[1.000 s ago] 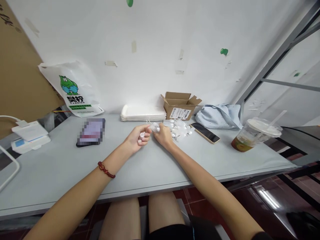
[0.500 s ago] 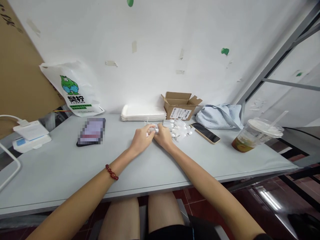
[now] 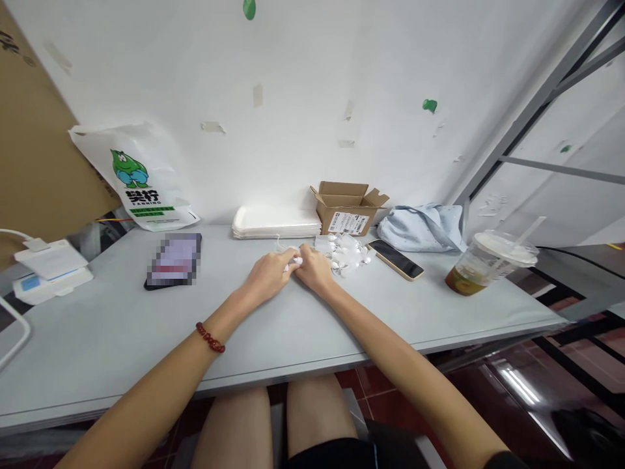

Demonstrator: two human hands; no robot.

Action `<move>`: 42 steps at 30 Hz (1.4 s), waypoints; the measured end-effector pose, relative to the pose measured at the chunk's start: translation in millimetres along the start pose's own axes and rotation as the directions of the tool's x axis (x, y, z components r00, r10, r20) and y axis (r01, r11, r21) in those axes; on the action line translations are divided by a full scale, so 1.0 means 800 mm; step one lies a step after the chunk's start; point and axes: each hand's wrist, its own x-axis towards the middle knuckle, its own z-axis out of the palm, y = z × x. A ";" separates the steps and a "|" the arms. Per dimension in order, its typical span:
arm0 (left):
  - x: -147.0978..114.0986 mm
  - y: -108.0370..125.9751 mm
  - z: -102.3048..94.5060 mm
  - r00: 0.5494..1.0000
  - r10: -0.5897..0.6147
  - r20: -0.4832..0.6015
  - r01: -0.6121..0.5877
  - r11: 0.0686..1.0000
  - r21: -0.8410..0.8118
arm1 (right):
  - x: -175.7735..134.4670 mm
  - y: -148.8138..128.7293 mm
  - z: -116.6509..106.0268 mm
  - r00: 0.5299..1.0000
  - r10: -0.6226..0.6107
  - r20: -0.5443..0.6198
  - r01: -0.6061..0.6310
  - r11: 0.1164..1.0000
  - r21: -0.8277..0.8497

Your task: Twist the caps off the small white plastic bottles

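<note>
A pale grey desk stands against a white wall marked with bits of tape and green spots, with a metal frame at the right and a dark red tiled floor below. At its middle the left hand and right hand meet, fingers curled closed together on a small white piece beside a heap of like pieces. Along the back lie a printed bag, a tablet, stacked trays, a cardboard box, a phone, a blue cloth and a drink cup
</note>
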 end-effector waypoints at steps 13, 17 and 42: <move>-0.001 -0.006 -0.007 0.999 -0.041 -0.009 0.040 0.996 -0.079 | 0.003 0.003 0.001 0.999 -0.033 0.021 0.033 0.999 0.019; 0.001 -0.004 -0.003 0.996 -0.092 0.014 0.093 0.961 -0.259 | 0.004 0.002 0.000 0.998 -0.051 0.030 0.051 0.999 0.013; 0.003 0.001 -0.011 0.958 -0.281 0.050 0.282 0.905 -0.319 | 0.001 -0.002 -0.005 0.998 -0.040 0.054 0.043 0.998 -0.041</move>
